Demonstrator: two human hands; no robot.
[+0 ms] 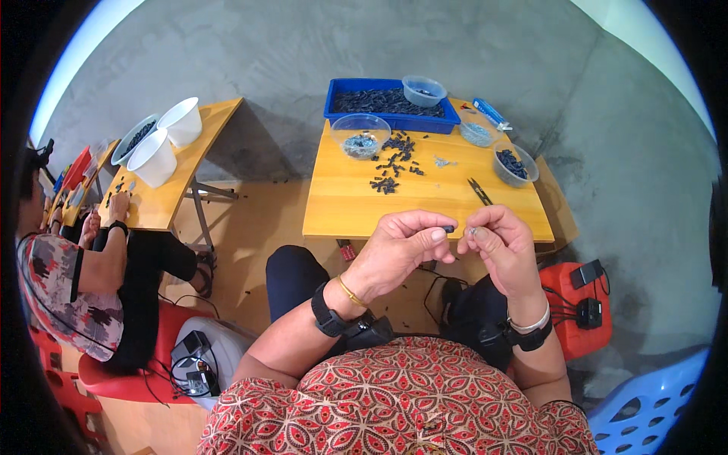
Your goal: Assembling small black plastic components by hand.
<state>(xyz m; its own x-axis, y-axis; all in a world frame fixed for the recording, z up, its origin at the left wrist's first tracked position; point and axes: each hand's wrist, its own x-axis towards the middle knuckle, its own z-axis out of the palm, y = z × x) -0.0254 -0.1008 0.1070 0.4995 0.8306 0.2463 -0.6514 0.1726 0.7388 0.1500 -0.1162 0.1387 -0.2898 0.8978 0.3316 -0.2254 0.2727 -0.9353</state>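
My left hand (400, 249) pinches a small black plastic part (448, 229) between thumb and forefinger, just past the table's near edge. Facing it, a short gap away, my right hand (502, 246) is closed on a tiny pale piece (472, 231), too small to make out its kind. Black-handled tweezers (479, 192) lie on the yellow table (334, 216) beyond my right hand. Loose black parts (385, 184) are scattered farther back, beside a small heap of tiny pale pieces (444, 162).
A blue tray (447, 123) of black parts stands at the back with a clear tub (424, 91) on it. Clear bowls (361, 121) hold small pieces; another tub (516, 164) is at right. At left, a co-worker (76, 288) sits by another table (201, 144).
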